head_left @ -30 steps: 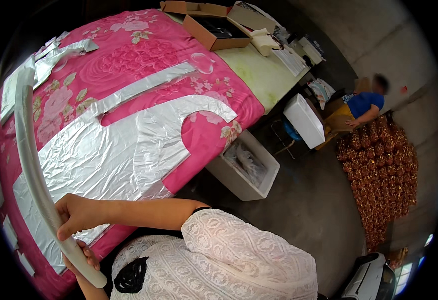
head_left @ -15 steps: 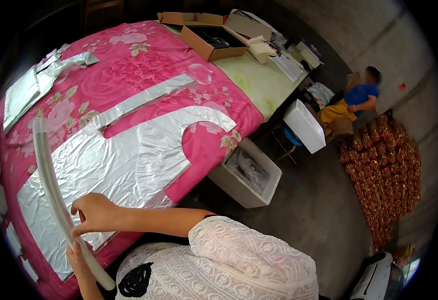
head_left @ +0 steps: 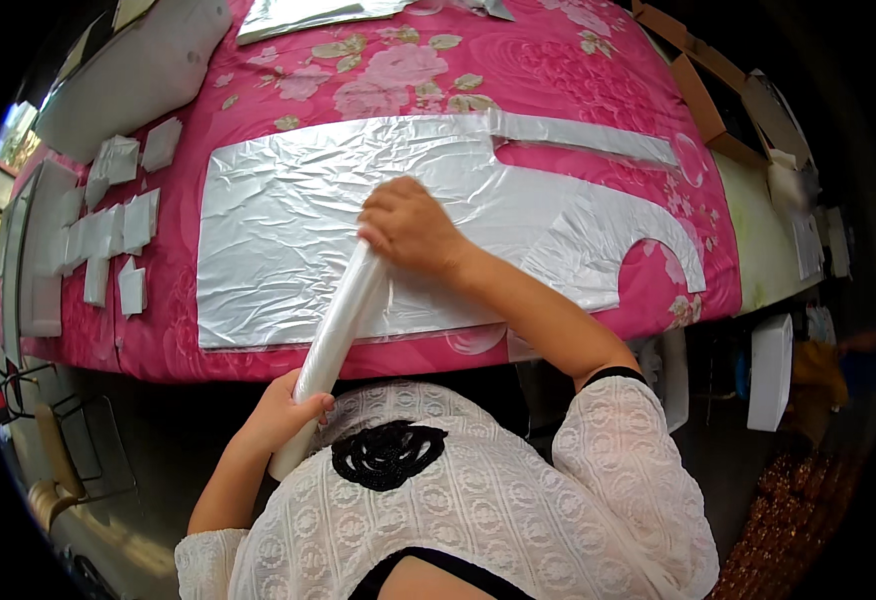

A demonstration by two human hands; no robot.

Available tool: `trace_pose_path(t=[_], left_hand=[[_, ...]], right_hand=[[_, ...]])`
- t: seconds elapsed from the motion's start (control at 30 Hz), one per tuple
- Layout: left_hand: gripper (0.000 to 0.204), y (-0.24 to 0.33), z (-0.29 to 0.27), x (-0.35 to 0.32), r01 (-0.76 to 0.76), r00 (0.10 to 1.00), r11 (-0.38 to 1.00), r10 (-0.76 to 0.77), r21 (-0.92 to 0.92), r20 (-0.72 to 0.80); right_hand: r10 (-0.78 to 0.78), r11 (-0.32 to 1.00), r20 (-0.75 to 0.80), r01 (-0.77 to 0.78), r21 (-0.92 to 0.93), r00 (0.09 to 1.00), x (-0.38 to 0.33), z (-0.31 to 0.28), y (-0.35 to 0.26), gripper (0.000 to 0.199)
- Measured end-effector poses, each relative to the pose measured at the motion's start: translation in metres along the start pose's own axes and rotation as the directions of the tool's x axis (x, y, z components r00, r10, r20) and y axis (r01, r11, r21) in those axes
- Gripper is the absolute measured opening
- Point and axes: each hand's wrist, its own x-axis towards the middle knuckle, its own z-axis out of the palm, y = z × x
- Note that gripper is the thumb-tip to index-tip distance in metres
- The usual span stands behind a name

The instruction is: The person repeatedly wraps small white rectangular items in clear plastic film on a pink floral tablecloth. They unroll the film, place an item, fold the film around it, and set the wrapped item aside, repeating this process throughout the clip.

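A long roll of whitish translucent plastic film (head_left: 336,320) slants from near my body up over the table. My left hand (head_left: 283,408) is wrapped round its lower part, with the thumb across the front. At the upper end my right hand (head_left: 410,226) is closed, its fingers curled over the tip. Beneath lies a flat, wrinkled silvery sheet (head_left: 288,220), with a long strip along its far right side and a curved cut-out at its right end. The fingertips of my right hand are partly hidden.
A pink flowered cloth (head_left: 388,75) covers the table. Small folded white packets (head_left: 108,232) lie at the left, and more silvery sheets (head_left: 313,15) at the far edge. An open cardboard box (head_left: 713,105) stands at the right. Beyond the table's right end is a white foam box (head_left: 770,372).
My view has swung left. The roll now leans to the right instead of the left, and my right hand has moved from its middle to its upper end.
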Motion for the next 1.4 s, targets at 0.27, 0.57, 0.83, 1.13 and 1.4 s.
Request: trace_pose_path(t=[0.27, 0.57, 0.83, 1.13, 1.4], left_hand=[[0.034, -0.009, 0.001, 0.001, -0.034, 0.999, 0.998, 0.034, -0.051, 0.009], [0.035, -0.011, 0.001, 0.001, 0.001, 1.000, 1.000, -0.001, 0.017, -0.029], [0.052, -0.030, -0.058, -0.036, 0.134, 0.954, 0.984, -0.096, -0.118, 0.285], [0.049, 0.070, -0.061, 0.008, -0.336, 0.939, 0.544, 0.252, 0.769, 0.233], [0.061, 0.065, -0.013, 0.097, -0.597, 0.472, -0.206, 0.691, 0.775, 0.547]], right_hand=[[0.675, 0.341, 0.599, -0.902, 0.263, 0.430, 0.028, -0.044, 0.035, 0.032], [0.622, 0.343, 0.486, -0.771, 0.536, 0.614, 0.012, -0.033, 0.074, 0.028], [0.823, 0.563, -0.200, -0.813, 0.150, 0.532, -0.051, -0.115, 0.203, 0.027], [0.698, 0.675, 0.019, -0.666, 0.318, 0.716, 0.004, -0.050, 0.127, 0.024], [0.590, 0.715, 0.135, -0.592, 0.373, 0.796, 0.040, -0.023, 0.101, 0.023]])
